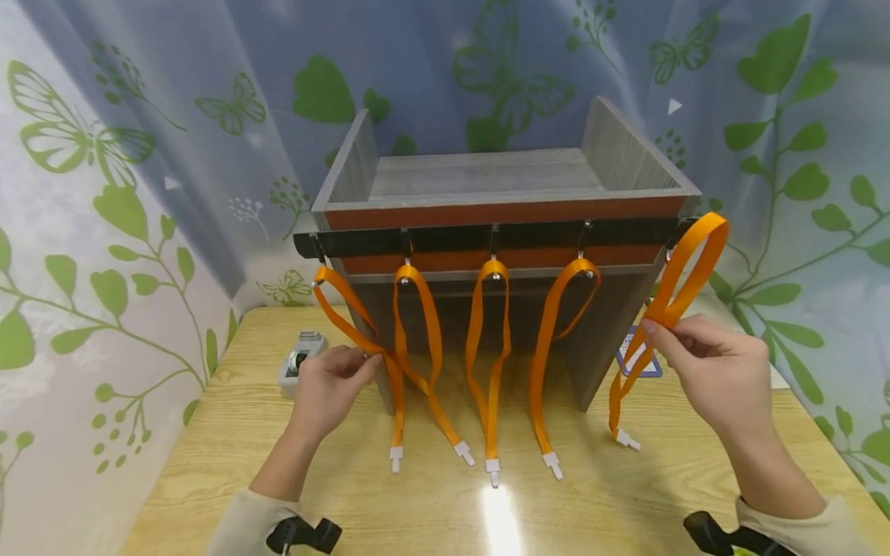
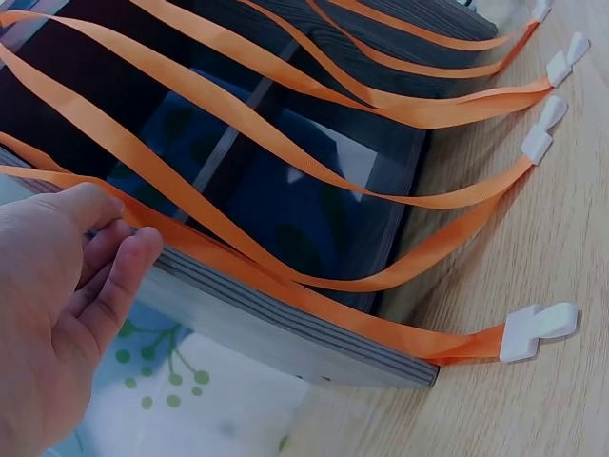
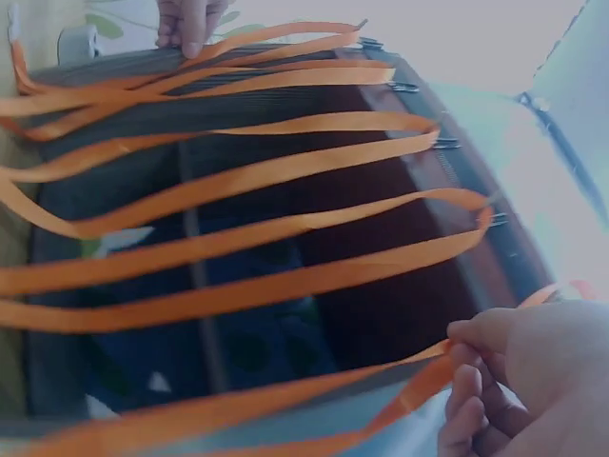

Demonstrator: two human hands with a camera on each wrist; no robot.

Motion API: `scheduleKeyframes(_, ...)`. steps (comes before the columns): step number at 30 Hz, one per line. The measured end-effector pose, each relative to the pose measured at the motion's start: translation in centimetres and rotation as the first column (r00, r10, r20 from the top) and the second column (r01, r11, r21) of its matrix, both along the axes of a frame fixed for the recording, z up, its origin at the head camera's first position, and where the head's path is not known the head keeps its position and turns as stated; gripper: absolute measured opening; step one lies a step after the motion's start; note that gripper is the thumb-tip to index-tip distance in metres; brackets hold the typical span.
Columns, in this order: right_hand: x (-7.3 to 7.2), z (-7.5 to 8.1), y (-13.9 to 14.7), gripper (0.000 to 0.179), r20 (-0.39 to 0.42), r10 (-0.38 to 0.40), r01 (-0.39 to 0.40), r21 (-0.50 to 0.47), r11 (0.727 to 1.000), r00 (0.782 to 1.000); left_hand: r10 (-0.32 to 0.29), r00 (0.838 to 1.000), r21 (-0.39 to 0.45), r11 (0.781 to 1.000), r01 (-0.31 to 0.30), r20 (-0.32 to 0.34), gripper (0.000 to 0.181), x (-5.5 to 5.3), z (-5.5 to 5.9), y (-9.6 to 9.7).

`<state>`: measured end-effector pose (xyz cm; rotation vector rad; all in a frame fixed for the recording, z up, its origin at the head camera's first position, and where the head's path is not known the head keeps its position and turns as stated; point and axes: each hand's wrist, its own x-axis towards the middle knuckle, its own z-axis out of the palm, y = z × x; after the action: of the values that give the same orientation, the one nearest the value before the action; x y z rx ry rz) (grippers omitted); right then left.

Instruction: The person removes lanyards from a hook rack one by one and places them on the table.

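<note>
Wooden table (image 1: 229, 432) bears grey shelf (image 1: 487, 174); left hand (image 1: 334, 390) pinches leftmost orange lanyard (image 1: 399, 403), right hand (image 1: 726, 371) pinches rightmost lanyard (image 1: 665, 309).

Right-hand fingers (image 3: 483, 335) pinch one orange strap (image 3: 411, 393) near other straps (image 3: 381, 260).

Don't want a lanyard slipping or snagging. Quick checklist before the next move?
1. Right hand grips the rightmost lanyard: ok, pinched below its loop.
2. Rightmost loop seated on a hook: cannot tell; it stands up at the right end of the black rail.
3. Second lanyard, third lanyard and fourth lanyard hung on hooks: ok.
4. Left hand on the leftmost lanyard: ok, fingertips at the strap.
5. Leftmost and second straps free of each other: cannot tell; they run close together.
6. White clips on all five lower ends: ok.
</note>
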<state>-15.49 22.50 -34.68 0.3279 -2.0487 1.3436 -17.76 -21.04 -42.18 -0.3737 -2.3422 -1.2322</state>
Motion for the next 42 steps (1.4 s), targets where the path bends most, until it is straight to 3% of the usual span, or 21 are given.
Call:
scheduleKeyframes(5, 0.4, 3.0, 1.4, 0.006, 0.018, 0.039, -0.040, 0.037, 0.999, 0.999, -0.006, 0.999, 0.034, 0.999, 0.005, 0.041, 0.017, 0.1, 0.1, -0.1)
scheduleKeyframes(10, 0.6, 4.9, 2.8, 0.016, -0.053, 0.083, -0.078, 0.094, 0.993, 0.995, -0.010, 0.999, 0.032, 0.999, 0.009, 0.036, 0.021, -0.1, 0.1, -0.2)
scheduleKeyframes(12, 0.9, 5.2, 3.4, 0.018, -0.066, 0.147, -0.144, 0.049, 0.988, 0.987, -0.007, 1.000, 0.026, 1.000, 0.007, 0.030, 0.021, -0.2, 0.1, -0.2)
scheduleKeyframes(14, 1.1, 5.5, 3.8, 0.017, -0.029, 0.163, -0.163, 0.006, 0.987, 0.986, -0.005, 1.000, 0.024, 1.000, 0.004, 0.026, 0.020, -0.2, 0.2, -0.3)
scheduleKeyframes(17, 1.4, 5.6, 4.3, 0.019, -0.019, 0.160, -0.160, 0.014, 0.987, 0.987, -0.002, 0.999, 0.027, 1.000, 0.001, 0.033, 0.020, -0.2, 0.2, -0.3)
scheduleKeyframes(21, 1.9, 5.4, 5.0, 0.020, -0.015, 0.063, -0.061, 0.125, 0.990, 0.998, -0.004, 0.999, 0.029, 1.000, 0.002, 0.053, 0.019, -0.2, 0.1, -0.2)
scheduleKeyframes(33, 2.9, 3.0, 7.4, 0.029, 0.154, -0.032, 0.019, 0.090, 0.996, 0.988, -0.012, 0.999, 0.036, 0.999, 0.011, 0.042, 0.016, -0.2, -0.3, 0.2)
scheduleKeyframes(35, 3.0, 2.4, 7.5, 0.033, 0.198, -0.068, 0.046, 0.113, 0.993, 0.978, -0.011, 0.999, 0.036, 0.999, 0.009, 0.040, 0.016, -0.2, -0.3, 0.2)
scheduleKeyframes(37, 3.0, 1.9, 7.5, 0.033, 0.267, -0.145, 0.100, 0.173, 0.980, 0.953, -0.009, 0.999, 0.038, 0.999, 0.008, 0.041, 0.016, -0.1, -0.2, 0.2)
scheduleKeyframes(40, 3.1, 1.1, 7.3, 0.013, 0.360, -0.266, 0.170, 0.277, 0.946, 0.894, -0.006, 0.999, 0.047, 0.999, 0.004, 0.054, 0.015, 0.0, -0.3, 0.1)
scheduleKeyframes(42, 3.1, 0.6, 7.0, 0.016, 0.420, -0.320, 0.190, 0.322, 0.927, 0.850, -0.007, 0.998, 0.053, 0.999, 0.004, 0.063, 0.014, 0.0, -0.3, 0.1)
